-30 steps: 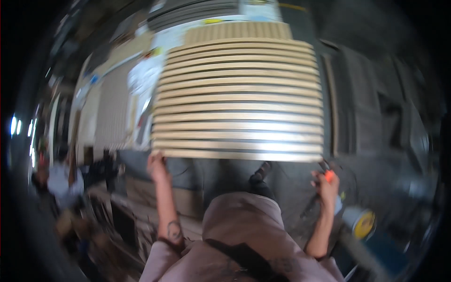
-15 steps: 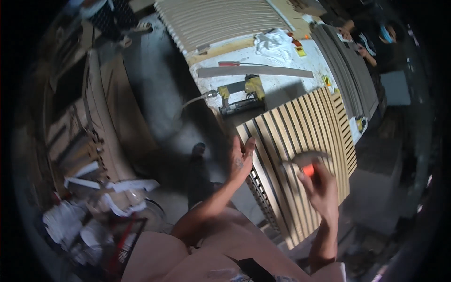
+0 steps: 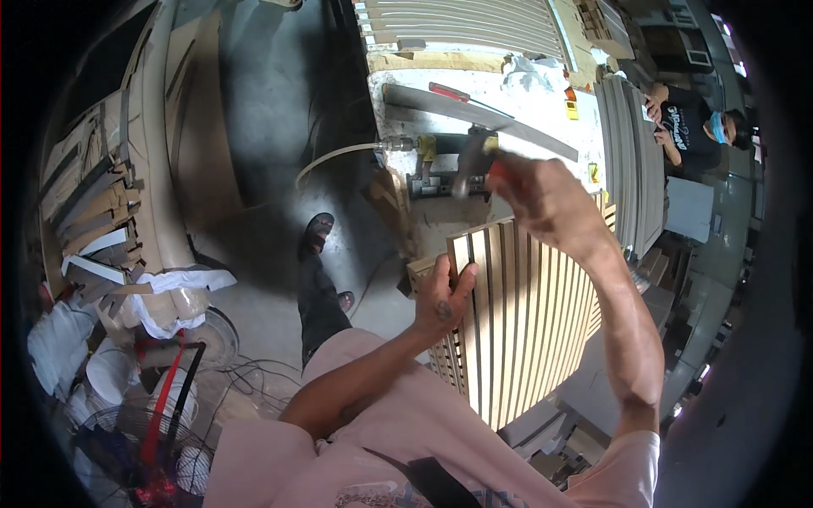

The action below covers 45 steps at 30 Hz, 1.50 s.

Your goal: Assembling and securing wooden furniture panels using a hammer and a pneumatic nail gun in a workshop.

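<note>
A light wood slatted panel (image 3: 527, 326) with dark grooves lies tilted in front of me, its lower end near my body. My left hand (image 3: 442, 303) grips its left edge near the top corner, fingers bent over the rim. My right hand (image 3: 549, 201) is closed round the red handle of a hammer (image 3: 467, 172), raised over the panel's far end. The hammer's dark head is blurred by motion and points left. Behind it, a yellow and black nail gun (image 3: 427, 151) with an air hose lies on the white worktable (image 3: 406, 114), partly hidden by the hammer.
A long grey strip (image 3: 500, 125), a red-handled screwdriver (image 3: 449, 91) and a crumpled white cloth (image 3: 532, 74) lie on the table. Beyond is another slatted panel (image 3: 466, 30). A person (image 3: 694, 127) stands past stacked grey boards (image 3: 628, 161). A fan (image 3: 118, 440) stands lower left.
My right hand has lifted the hammer off the panel's middle and swung it up and leftward over the far end. My left hand stays at the panel's edge. The view has shifted.
</note>
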### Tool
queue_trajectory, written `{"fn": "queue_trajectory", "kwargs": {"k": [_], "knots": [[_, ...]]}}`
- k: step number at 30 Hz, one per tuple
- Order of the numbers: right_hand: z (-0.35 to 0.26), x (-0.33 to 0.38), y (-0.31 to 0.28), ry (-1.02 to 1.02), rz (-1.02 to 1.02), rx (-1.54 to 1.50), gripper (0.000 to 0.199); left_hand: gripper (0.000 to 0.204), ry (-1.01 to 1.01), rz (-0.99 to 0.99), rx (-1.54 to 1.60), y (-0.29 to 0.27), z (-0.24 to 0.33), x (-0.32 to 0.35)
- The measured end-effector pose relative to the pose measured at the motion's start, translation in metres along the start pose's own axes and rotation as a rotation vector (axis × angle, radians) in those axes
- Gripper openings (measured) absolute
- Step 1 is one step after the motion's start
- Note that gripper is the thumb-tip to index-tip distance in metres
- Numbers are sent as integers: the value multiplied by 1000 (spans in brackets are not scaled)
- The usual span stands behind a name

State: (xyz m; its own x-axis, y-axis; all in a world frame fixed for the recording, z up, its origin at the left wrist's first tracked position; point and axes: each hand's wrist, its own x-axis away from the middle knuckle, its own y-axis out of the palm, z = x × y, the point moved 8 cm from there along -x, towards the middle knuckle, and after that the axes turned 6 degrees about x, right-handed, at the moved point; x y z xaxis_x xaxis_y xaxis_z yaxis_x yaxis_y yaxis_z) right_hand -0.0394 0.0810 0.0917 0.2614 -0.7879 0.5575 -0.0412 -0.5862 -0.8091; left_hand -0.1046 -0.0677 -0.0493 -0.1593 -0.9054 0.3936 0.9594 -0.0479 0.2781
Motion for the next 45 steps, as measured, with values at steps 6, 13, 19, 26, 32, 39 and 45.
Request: {"fn": "queue_trajectory", "kwargs": {"k": [6,13,19,26,32,39,45], "knots": [[0,14,24,-115,-195,25,12,33,-11,-9,-16,5,-6,1],[19,89,-39,137,495,-153,42,56,-13,-37,472,-1,-3,-4],[64,244,43,927,547,-544,32,39,412,-150,-256,-19,64,-18],[37,478,292,1643,1069,-646,12,32,539,-224,-615,-11,84,-18],[-68,534,440,1962,1167,-1555,7,27,998,-447,-923,-34,56,-44],[-101,512,477,1510,1488,-2074,11,37,385,-560,-741,-23,61,-79],[-109,511,477,1515,1475,-1991,10,36,438,-611,-940,2,68,-79]]}}
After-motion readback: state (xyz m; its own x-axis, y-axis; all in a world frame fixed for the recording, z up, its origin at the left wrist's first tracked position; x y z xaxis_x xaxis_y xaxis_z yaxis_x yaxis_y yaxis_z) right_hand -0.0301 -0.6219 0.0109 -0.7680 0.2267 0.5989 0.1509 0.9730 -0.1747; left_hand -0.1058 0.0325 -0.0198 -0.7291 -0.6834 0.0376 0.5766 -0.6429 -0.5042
